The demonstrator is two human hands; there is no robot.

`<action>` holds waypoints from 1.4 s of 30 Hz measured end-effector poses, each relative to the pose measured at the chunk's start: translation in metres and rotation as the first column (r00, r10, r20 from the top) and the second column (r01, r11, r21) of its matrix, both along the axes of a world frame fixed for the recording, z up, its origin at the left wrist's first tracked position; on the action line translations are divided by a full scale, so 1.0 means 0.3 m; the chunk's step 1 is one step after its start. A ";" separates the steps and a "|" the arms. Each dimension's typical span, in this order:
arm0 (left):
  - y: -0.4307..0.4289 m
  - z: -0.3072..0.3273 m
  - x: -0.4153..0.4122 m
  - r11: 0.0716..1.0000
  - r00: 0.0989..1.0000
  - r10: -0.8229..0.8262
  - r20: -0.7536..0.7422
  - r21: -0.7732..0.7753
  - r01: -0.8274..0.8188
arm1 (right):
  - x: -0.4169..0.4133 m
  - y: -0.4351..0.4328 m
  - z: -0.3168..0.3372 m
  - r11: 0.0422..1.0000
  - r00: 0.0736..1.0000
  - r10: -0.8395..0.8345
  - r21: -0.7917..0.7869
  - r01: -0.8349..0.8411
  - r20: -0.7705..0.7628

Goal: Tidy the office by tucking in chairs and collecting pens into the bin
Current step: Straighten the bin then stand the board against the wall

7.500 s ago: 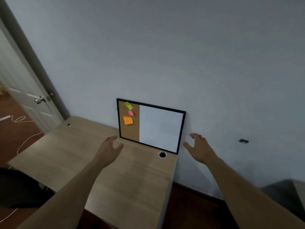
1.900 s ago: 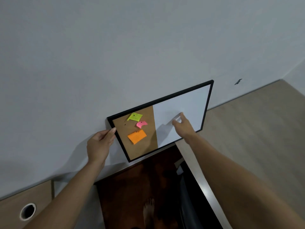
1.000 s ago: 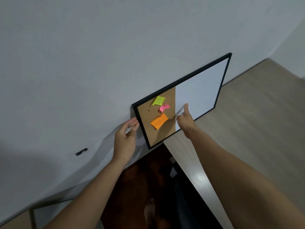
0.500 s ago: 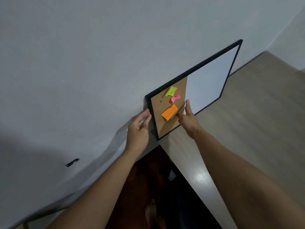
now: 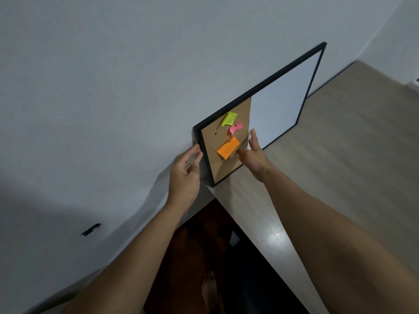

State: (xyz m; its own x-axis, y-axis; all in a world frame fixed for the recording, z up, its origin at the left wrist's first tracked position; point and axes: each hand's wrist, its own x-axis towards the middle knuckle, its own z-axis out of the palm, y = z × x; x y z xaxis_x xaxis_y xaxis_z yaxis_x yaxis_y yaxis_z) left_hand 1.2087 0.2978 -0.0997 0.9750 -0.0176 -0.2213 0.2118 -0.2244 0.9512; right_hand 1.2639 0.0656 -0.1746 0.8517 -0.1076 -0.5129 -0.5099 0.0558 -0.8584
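A black-framed board [image 5: 281,96], half cork and half whiteboard, stands on the light wood desk [image 5: 340,189] and leans on the wall. Green, pink and orange [image 5: 227,148] notes are pinned to its cork half. My left hand [image 5: 184,171] touches the frame's left edge with fairly straight fingertips. My right hand [image 5: 254,155] lies against the cork face beside the orange note, index finger pointing up and thumb out to the left. No pen, chair or bin shows in this view.
The grey wall [image 5: 113,87] has a small black mark [image 5: 91,229] low on the left. A gap of dark floor [image 5: 192,250] runs beside the desk's left edge, with my bare foot [image 5: 209,288] in it.
The board went from the first desk to this one, where it now stands. Over the last second my left hand reached its left edge and my right hand slid onto the cork half.
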 end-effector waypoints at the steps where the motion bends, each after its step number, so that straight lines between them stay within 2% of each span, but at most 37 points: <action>1: 0.003 0.000 -0.001 1.000 1.000 -0.004 -0.005 0.000 0.004 | 0.000 -0.005 0.000 1.000 1.000 0.005 -0.007 -0.005 -0.002; 9: 0.025 0.013 -0.031 0.998 0.996 -0.056 -0.066 0.012 0.057 | -0.041 -0.010 0.038 0.987 0.996 0.060 -0.150 -0.051 0.059; 22: 0.079 0.044 -0.148 0.993 0.990 -0.116 -0.079 0.026 0.119 | -0.224 0.005 0.107 0.942 0.998 0.058 -0.330 -0.068 -0.039; 27: 0.059 0.054 -0.180 0.975 0.973 -0.217 -0.074 0.032 0.220 | -0.357 -0.028 0.164 0.921 0.999 0.011 -0.389 -0.022 -0.032; 33: -0.052 0.071 -0.237 0.916 0.910 -0.399 -0.112 -0.004 0.402 | -0.574 -0.117 0.199 0.894 0.997 -0.058 -0.448 0.031 -0.046; 39: -0.244 0.093 -0.355 0.812 0.813 -0.577 -0.073 0.053 0.581 | -0.866 -0.227 0.221 0.872 0.979 -0.192 -0.470 0.137 -0.070; 42: -0.339 0.104 -0.441 0.735 0.738 -0.672 -0.069 0.062 0.675 | -1.027 -0.272 0.238 0.858 0.964 -0.257 -0.478 0.191 -0.075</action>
State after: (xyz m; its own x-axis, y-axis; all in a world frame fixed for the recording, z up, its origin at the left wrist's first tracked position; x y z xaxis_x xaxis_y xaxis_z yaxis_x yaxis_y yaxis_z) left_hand 1.0764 0.1960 -0.0686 0.7052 -0.6476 -0.2887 0.0135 -0.3948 0.9187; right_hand 0.9556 -0.0160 -0.1031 0.7041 -0.5395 -0.4617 -0.6414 -0.2041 -0.7396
